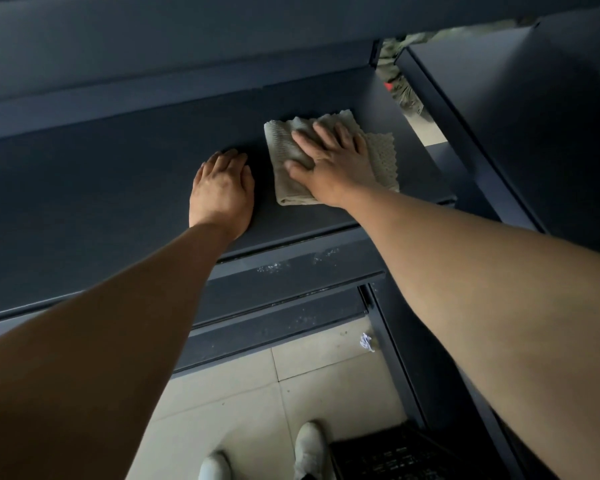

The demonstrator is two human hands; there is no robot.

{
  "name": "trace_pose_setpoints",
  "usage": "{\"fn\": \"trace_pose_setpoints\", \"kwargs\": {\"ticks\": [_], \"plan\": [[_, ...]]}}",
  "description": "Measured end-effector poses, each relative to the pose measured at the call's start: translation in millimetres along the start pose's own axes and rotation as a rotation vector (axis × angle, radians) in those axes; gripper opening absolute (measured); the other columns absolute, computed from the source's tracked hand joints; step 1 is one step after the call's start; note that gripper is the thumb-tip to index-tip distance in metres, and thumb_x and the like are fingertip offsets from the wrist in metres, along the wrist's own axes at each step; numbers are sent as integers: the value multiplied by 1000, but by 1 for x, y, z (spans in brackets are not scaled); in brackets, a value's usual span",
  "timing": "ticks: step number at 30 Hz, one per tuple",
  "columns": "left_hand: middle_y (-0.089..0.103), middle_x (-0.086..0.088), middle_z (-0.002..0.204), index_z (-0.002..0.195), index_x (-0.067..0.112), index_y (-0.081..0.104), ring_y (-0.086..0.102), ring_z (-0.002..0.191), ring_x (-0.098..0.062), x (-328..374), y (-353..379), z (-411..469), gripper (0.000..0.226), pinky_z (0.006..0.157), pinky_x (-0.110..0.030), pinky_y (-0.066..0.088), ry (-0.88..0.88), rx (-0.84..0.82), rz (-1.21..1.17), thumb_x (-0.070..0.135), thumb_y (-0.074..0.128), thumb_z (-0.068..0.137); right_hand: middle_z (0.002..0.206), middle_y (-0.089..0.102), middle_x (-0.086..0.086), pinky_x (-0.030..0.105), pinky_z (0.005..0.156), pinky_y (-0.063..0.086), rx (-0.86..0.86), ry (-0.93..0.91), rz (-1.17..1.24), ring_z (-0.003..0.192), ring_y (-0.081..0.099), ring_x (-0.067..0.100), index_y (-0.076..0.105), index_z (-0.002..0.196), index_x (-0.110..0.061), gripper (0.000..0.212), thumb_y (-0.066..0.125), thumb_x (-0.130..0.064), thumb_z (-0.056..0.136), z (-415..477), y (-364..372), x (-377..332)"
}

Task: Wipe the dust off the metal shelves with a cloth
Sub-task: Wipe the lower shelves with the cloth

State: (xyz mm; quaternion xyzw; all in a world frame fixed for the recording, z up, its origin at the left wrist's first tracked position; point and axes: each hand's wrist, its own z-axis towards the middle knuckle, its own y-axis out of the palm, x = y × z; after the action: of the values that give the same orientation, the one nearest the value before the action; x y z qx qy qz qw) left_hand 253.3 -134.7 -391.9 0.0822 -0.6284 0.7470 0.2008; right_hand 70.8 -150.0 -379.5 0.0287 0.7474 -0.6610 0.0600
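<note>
A folded beige cloth [291, 161] lies flat on the dark metal shelf [101, 188], toward its right end. My right hand [333, 161] presses down on the cloth with fingers spread flat across it. My left hand [222, 188] rests palm down on the bare shelf just left of the cloth, a small gap apart from it. Both forearms reach in from below.
Lower shelf edges [291, 271] carry pale dust specks. Another dark shelf unit [520, 109] stands to the right, beyond a narrow gap. Below are a tiled floor [250, 403], a paper scrap [367, 342], a black crate [388, 455] and my white shoes [309, 445].
</note>
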Motion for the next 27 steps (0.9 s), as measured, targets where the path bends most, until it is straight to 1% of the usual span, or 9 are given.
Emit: {"fn": "trace_pose_setpoints", "kwargs": {"ticks": [4,8,11,14,20,27], "plan": [[47,-12,138,129,8,49,36,131,-28,-1,-1,0,39,112,-38,23,-8,20,-14,23,31,98,162,-1,-6,47,118,-2,-5,55,-20,148,-2,26,6,151,-43,64,19,-67,93,-14,-4,24],[50,-14,134,124,6,53,39,127,-31,1,-4,-2,38,110,-40,26,-2,-1,-22,26,34,97,162,-2,-5,50,117,-3,-7,191,-23,148,-3,28,5,151,-44,66,19,-69,92,-30,-6,39],[43,-12,141,130,8,48,32,133,-28,-2,-10,-11,43,113,-40,19,23,-72,-41,32,37,96,162,-5,-5,52,117,-5,-19,293,23,148,-7,30,3,151,-42,68,20,-68,91,-35,-4,24],[45,-11,140,129,8,50,35,132,-26,-21,-19,-28,41,114,-39,18,83,-77,-55,29,39,95,162,-7,-3,53,116,-7,-24,340,21,147,-9,31,1,152,-39,70,18,-69,91,-41,1,-5],[50,-14,135,125,5,53,41,128,-29,-80,-51,-56,36,113,-41,21,84,-73,-26,21,41,95,162,-9,0,52,117,-5,-46,278,-23,147,-9,31,-2,152,-36,68,13,-66,93,-49,9,-76],[50,-16,134,126,4,52,41,127,-30,-133,-77,-73,36,112,-41,23,107,-93,9,18,38,96,161,-10,-1,50,117,-5,-38,166,-56,147,-12,29,-5,152,-34,65,10,-62,95,-55,27,-169]]}}
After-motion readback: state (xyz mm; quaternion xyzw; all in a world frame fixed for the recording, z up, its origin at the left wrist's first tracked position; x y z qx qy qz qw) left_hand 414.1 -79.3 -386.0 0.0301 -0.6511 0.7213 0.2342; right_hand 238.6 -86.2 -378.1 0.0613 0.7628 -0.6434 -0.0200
